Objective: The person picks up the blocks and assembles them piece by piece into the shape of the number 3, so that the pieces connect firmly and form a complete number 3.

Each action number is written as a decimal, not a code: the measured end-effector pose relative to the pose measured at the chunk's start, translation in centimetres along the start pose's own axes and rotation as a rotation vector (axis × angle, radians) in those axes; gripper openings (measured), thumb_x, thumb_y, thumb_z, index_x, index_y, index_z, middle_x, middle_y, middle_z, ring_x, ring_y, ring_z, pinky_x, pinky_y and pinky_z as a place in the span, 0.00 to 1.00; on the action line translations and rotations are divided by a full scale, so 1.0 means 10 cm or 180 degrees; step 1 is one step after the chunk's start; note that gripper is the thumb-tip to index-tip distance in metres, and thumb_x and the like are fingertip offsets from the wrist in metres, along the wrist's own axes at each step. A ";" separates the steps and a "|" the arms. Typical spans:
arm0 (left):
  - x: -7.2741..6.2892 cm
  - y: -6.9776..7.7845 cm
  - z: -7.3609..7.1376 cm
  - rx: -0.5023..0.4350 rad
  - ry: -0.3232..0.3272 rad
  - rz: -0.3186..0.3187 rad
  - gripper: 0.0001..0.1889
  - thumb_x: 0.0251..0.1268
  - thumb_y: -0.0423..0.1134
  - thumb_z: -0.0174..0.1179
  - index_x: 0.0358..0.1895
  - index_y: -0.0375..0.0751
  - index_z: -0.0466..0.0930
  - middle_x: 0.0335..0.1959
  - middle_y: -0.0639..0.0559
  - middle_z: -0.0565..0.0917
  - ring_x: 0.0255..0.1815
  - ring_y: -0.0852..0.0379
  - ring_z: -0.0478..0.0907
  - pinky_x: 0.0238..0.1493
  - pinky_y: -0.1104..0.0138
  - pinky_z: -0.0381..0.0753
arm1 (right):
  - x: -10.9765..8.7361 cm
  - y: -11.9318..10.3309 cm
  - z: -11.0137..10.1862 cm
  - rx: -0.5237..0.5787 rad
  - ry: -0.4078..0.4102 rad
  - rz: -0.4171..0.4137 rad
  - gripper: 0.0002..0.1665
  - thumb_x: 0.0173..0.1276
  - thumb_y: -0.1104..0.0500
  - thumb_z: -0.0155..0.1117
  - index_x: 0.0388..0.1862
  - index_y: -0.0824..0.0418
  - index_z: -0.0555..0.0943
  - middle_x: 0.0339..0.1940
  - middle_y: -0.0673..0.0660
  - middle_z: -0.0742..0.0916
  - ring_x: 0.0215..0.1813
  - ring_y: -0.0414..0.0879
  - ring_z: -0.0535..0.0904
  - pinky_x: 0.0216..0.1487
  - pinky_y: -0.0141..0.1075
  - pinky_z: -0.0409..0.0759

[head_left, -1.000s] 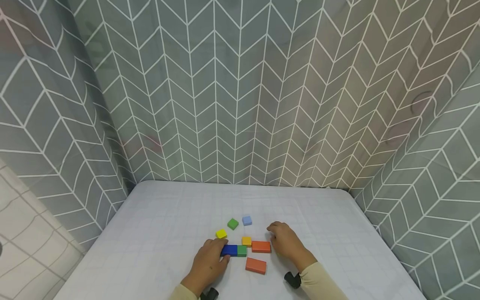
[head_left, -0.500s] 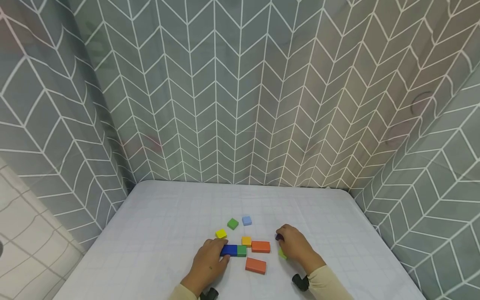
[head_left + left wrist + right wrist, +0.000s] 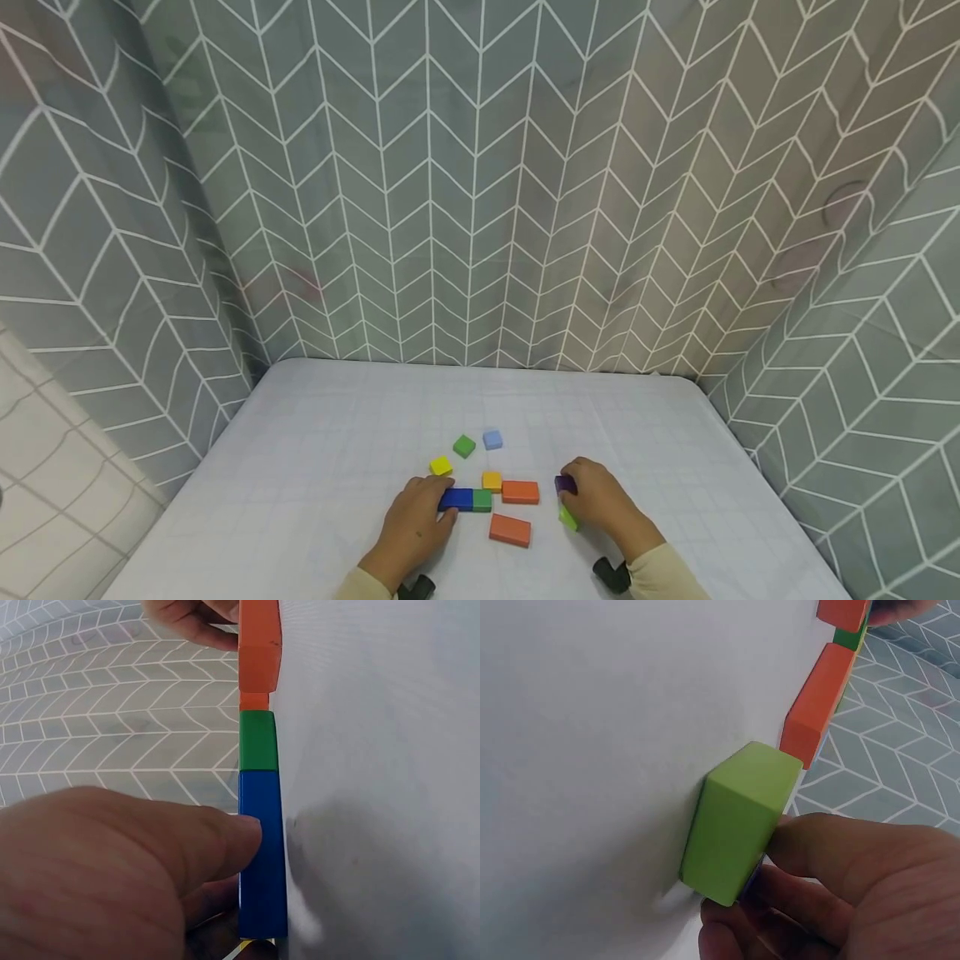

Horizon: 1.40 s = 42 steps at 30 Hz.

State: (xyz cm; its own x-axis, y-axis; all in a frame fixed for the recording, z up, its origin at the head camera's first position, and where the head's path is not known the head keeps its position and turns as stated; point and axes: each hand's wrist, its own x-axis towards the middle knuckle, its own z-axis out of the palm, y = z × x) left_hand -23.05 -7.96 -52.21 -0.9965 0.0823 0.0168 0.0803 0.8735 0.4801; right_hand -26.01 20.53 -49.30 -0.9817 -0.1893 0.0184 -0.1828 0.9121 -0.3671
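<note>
My left hand [image 3: 414, 521] grips the long blue block [image 3: 457, 500], its thumb on the near side. A dark green block [image 3: 482, 501] sits end to end with the blue one. At the right, my right hand [image 3: 600, 500] pinches a dark purple block [image 3: 566, 483] between thumb and fingers. A lime green block [image 3: 567, 519] lies close beside the purple one, on the near side, partly under the hand. In the right wrist view the lime block [image 3: 735, 825] stands in front and hides most of the purple block.
Two orange-red blocks, one farther [image 3: 521, 492] and one nearer [image 3: 510, 530], lie between the hands. An orange-yellow cube [image 3: 492, 482] sits left of the farther one. Beyond are yellow [image 3: 441, 466], green [image 3: 464, 447] and light blue [image 3: 492, 439] blocks on the white tabletop [image 3: 337, 425].
My right hand has shifted right and toward me; the purple block now shows in its fingers and the lime block beside it has come into view. My left hand stays on the blue block.
</note>
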 end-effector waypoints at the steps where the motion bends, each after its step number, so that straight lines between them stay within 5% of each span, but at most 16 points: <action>1: 0.00 0.00 0.00 0.0004 -0.0002 -0.0002 0.23 0.60 0.47 0.70 0.58 0.46 0.81 0.57 0.54 0.83 0.55 0.54 0.76 0.60 0.52 0.77 | -0.01 0.00 0.00 0.0032 -0.0014 -0.0002 0.16 0.60 0.61 0.73 0.46 0.67 0.84 0.44 0.59 0.86 0.48 0.54 0.83 0.52 0.51 0.82; 13: 0.00 -0.01 0.02 -0.0032 0.0048 0.0031 0.23 0.58 0.46 0.71 0.57 0.45 0.82 0.57 0.53 0.83 0.56 0.53 0.76 0.60 0.50 0.77 | -0.13 -0.04 -0.02 0.0328 -0.0271 0.0042 0.16 0.56 0.66 0.73 0.45 0.67 0.84 0.39 0.56 0.84 0.41 0.48 0.81 0.45 0.48 0.83; 23: 0.01 -0.02 0.00 -0.0040 0.0032 0.0042 0.22 0.59 0.46 0.70 0.57 0.45 0.81 0.57 0.52 0.83 0.56 0.52 0.76 0.60 0.50 0.77 | -0.21 -0.11 0.04 0.0533 -0.0388 -0.0362 0.16 0.54 0.66 0.74 0.43 0.67 0.85 0.35 0.51 0.82 0.36 0.42 0.76 0.39 0.40 0.80; 42: 0.01 -0.02 0.00 -0.0107 0.0036 0.0010 0.22 0.59 0.44 0.71 0.56 0.44 0.82 0.55 0.52 0.83 0.56 0.52 0.77 0.60 0.50 0.77 | -0.28 -0.42 0.14 0.0665 -0.0446 -0.0413 0.13 0.56 0.64 0.75 0.40 0.62 0.84 0.34 0.48 0.83 0.35 0.39 0.75 0.38 0.37 0.79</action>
State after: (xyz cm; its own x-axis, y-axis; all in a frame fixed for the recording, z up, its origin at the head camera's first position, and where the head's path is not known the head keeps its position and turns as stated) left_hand -23.16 -8.11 -52.28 -0.9964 0.0794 0.0282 0.0826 0.8566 0.5093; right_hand -22.45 16.68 -49.13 -0.9313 -0.3614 -0.0456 -0.2775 0.7849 -0.5540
